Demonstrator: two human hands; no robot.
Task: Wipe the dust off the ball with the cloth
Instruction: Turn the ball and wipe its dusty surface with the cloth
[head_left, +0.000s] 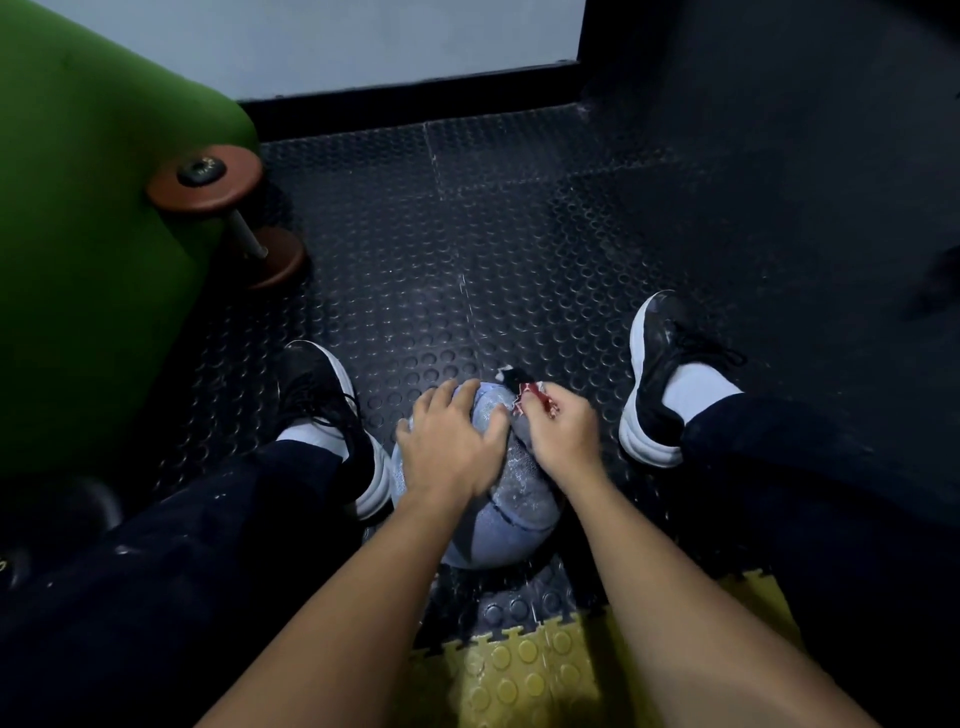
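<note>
At the frame's lower centre the ball (511, 499) is pale grey-blue with dark seam lines and a dusty mottled sheen; the cloth (530, 399) above it shows red, white and black patches. The floor mat (467, 249) is black, embossed with rings, while the tile (524, 675) at the bottom edge is yellow with the same rings. Upper left, a green pad (78, 208) and a rust-brown dumbbell (228, 208). Black shoes (665, 374) have white soles, with white socks
</note>
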